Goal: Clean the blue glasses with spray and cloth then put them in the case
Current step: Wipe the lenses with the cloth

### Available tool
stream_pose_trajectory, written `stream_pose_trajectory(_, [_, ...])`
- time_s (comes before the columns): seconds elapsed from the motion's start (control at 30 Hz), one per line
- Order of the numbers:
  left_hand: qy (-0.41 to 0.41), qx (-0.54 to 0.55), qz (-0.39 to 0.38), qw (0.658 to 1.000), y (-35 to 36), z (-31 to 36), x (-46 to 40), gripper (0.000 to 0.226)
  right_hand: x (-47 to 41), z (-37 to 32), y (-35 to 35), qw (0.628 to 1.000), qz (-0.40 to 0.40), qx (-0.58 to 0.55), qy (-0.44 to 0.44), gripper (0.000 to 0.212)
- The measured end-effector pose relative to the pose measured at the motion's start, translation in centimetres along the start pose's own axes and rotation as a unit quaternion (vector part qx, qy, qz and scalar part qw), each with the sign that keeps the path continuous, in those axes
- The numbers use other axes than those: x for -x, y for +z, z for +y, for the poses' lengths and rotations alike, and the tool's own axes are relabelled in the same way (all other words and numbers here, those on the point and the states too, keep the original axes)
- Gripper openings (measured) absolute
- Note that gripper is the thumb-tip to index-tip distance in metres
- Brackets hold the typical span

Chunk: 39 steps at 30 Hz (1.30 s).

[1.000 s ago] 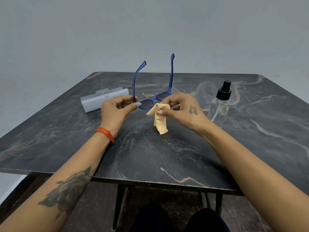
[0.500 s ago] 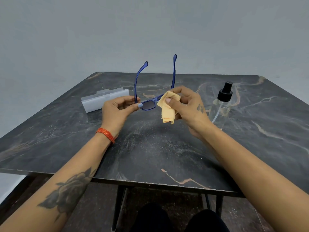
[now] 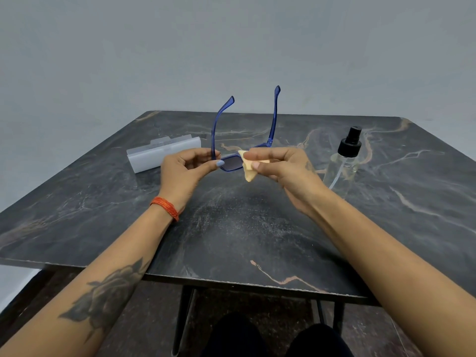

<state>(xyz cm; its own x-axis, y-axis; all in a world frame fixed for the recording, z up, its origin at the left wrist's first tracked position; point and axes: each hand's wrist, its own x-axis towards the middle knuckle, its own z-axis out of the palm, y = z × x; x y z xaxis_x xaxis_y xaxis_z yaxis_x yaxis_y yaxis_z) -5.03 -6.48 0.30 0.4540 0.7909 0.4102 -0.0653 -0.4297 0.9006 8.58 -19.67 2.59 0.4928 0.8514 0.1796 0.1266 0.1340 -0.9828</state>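
While the blue glasses (image 3: pixel 233 164) are pinched by the left hand (image 3: pixel 184 171) and the cloth (image 3: pixel 249 168) by the right hand (image 3: pixel 286 168), hinge strain is risked under hard rubbing.

Blue glasses (image 3: pixel 233 164) held aloft, temples up; yellow cloth (image 3: pixel 248 169) over lens; clear spray bottle (image 3: pixel 343 163) upright right; translucent case (image 3: pixel 162 155) left.

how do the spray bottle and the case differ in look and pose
The spray bottle stands upright on the table's right side; the case lies flat on its left. The bottle is clear with a black pump top; the case is frosted white, long and boxy. Both rest untouched.
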Motion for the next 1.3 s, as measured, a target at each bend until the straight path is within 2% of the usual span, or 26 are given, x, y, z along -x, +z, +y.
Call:
stream_pose_trajectory(0.07, [0.003,-0.003,-0.004,1.000,0.0,0.0,0.0,0.025,0.0,0.2,0.1,0.997,0.020,0.067,-0.041,0.030])
stream_pose_trajectory(0.2, [0.005,0.000,-0.010,1.000,0.0,0.1,0.1,0.024,-0.1,0.6,0.6,0.985,0.068,0.114,-0.108,0.039])
stream_pose_trajectory(0.33, [0.015,-0.007,-0.016,1.000,0.0,0.3,0.3,0.024,-0.4,0.8,1.4,0.952,0.123,0.215,-0.182,0.023])
stream_pose_trajectory(0.43, [0.026,-0.012,-0.023,0.999,0.1,0.5,0.5,0.025,-0.8,0.7,1.9,0.940,0.133,0.241,-0.204,0.017])
stream_pose_trajectory(0.6, [0.042,-0.026,-0.032,0.998,0.0,0.5,0.5,0.028,-1.8,1.1,2.7,0.927,0.113,0.274,-0.230,0.013])
stream_pose_trajectory(0.77, [0.051,-0.053,-0.028,0.997,-0.1,0.3,0.5,0.027,-1.6,1.4,2.6,0.864,0.138,0.413,-0.252,0.014])
stream_pose_trajectory(0.9, [0.068,-0.071,-0.040,0.994,0.1,0.3,0.7,0.026,-1.6,2.0,2.2,0.878,0.106,0.393,-0.250,0.020])
stream_pose_trajectory(1.13, [0.086,-0.088,-0.042,0.992,0.2,0.1,0.9,0.026,-1.3,2.1,1.5,0.848,0.072,0.451,-0.268,0.026])
stream_pose_trajectory(1.3, [0.100,-0.091,-0.044,0.990,0.2,-0.2,0.9,0.027,-1.6,2.4,2.0,0.859,0.052,0.444,-0.250,0.024])
